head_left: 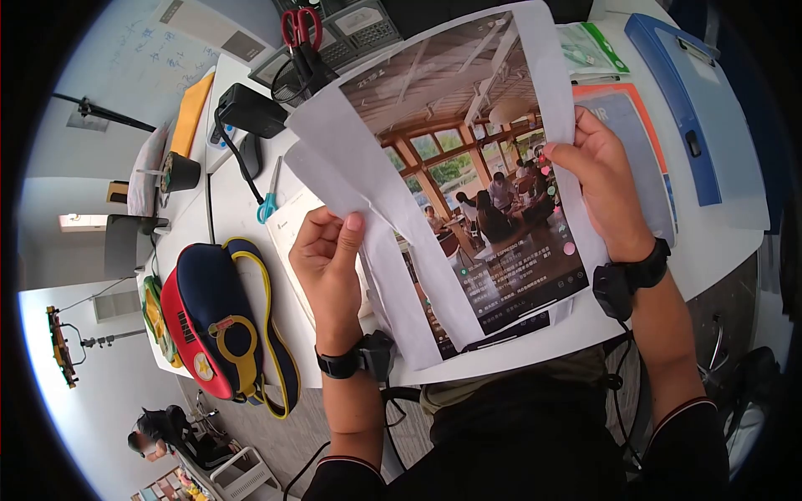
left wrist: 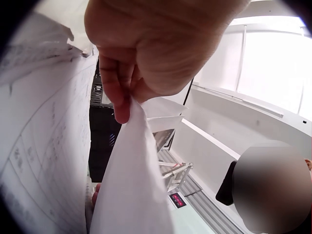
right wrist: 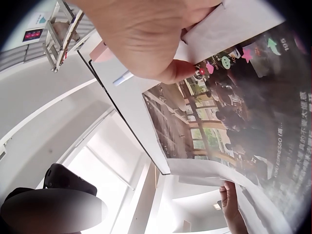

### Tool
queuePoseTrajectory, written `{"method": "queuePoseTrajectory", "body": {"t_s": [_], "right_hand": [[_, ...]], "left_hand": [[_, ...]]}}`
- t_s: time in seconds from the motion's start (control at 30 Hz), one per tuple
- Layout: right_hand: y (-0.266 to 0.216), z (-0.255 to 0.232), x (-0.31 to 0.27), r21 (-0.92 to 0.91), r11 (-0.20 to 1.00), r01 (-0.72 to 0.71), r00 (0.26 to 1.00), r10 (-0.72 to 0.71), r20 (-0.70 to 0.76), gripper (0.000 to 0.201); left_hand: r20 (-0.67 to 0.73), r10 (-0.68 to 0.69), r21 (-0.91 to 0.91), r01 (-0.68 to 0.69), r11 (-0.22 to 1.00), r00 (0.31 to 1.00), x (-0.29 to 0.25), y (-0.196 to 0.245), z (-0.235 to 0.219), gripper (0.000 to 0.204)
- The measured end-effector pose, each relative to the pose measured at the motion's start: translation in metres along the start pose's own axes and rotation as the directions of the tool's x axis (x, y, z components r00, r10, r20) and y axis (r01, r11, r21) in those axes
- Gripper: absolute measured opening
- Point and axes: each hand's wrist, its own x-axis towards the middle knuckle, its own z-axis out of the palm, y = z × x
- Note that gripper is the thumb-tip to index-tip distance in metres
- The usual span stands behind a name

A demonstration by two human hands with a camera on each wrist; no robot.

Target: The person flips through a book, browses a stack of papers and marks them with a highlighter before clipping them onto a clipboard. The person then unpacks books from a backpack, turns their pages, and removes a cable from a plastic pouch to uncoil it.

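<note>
The person has a large printed sheet [head_left: 468,167] up in both hands, raised over the near side of the white counter [head_left: 710,250] and tilted so its picture of people seated in a timber-framed room faces them. The left hand [head_left: 328,271] pinches the white paper at the sheet's left side, thumb on top and fingers curled beneath; low on that side a gap parts a narrow strip from the main picture. The right hand [head_left: 606,179] grips the opposite margin, its thumb lying over the front near the print's edge. Just left of the paper I can see scissors with teal handles [head_left: 266,209], and nearer the person a red and navy bag [head_left: 217,321] with a yellow-edged strap. A black mouse [head_left: 250,156] sits farther back, near a small dark pot [head_left: 181,173]. Over on the right, an orange-edged folder [head_left: 628,90] lies partly behind the right hand, with a blue folder [head_left: 677,108] beyond it.
</note>
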Motion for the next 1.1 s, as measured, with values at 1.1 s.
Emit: {"method": "queuePoseTrajectory", "body": {"t_s": [1.1], "right_hand": [[-0.001,0.003,-0.002,0.154,0.985,-0.078,0.997,0.073,0.035,0.041]], "left_hand": [[-0.07,-0.002,-0.158,-0.009,0.987,0.998,0.003,-0.005,-0.005,0.015]]}}
